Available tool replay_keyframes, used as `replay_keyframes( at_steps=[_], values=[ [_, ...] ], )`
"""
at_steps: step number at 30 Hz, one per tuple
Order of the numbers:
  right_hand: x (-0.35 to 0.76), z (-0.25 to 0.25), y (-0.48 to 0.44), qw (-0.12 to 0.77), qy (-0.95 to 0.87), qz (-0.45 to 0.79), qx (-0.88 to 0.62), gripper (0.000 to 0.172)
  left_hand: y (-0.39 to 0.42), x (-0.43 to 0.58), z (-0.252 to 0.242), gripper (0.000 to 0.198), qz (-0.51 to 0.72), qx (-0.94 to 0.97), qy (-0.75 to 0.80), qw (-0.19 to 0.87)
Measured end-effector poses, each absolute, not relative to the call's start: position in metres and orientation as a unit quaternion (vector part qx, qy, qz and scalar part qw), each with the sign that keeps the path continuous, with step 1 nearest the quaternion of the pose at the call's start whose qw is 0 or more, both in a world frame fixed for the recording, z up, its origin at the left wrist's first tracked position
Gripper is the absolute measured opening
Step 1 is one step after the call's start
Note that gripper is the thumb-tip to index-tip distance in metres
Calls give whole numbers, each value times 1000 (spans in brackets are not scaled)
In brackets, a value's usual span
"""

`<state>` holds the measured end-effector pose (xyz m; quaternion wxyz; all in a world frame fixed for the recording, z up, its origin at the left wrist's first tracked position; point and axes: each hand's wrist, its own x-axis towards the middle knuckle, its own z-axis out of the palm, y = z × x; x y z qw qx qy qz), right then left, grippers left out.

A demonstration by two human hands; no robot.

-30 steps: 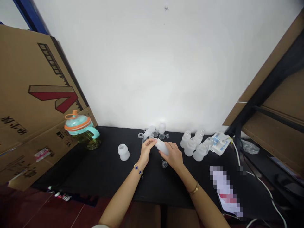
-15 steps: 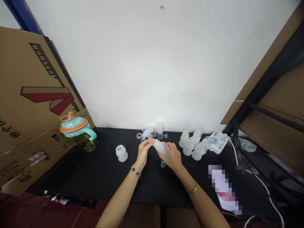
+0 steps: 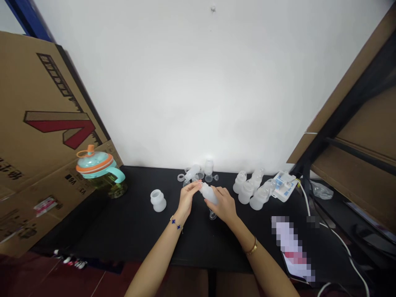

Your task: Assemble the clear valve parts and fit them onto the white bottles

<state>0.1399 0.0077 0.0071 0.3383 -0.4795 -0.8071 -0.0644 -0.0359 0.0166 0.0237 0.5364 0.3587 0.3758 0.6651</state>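
A frosted white baby bottle (image 3: 209, 194) lies tilted between my two hands, its mouth toward the upper left. My right hand (image 3: 225, 205) is wrapped around the bottle's body. At the mouth, the fingers of my left hand (image 3: 187, 199) are pinched on the top end; a small clear part seems to be there, mostly hidden by the fingertips. Partly under my right hand, a clear piece (image 3: 212, 215) rests on the table. To the left stands an open white bottle (image 3: 159, 201). Loose clear rings and teats (image 3: 189, 176) lie behind my hands, near an upright small bottle (image 3: 208, 167).
On the right stand several bottles with clear tops (image 3: 246, 192), beside a white power strip (image 3: 284, 186) with cables. A phone (image 3: 292, 251) lies at the front right. A teal-lidded jug (image 3: 105, 171) stands left by a cardboard box (image 3: 34, 144). The wall (image 3: 204, 90) closes the back.
My hands keep nearly the same hold on the bottle. The view has shifted very slightly; nothing else has visibly moved.
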Motion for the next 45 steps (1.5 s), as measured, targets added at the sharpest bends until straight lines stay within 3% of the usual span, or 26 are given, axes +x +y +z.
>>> replay_keyframes(
  at_steps=[45],
  values=[
    [140,15,13,383,-810,121,-428,39,20,-34,20,18,686,321,322,568]
  ],
)
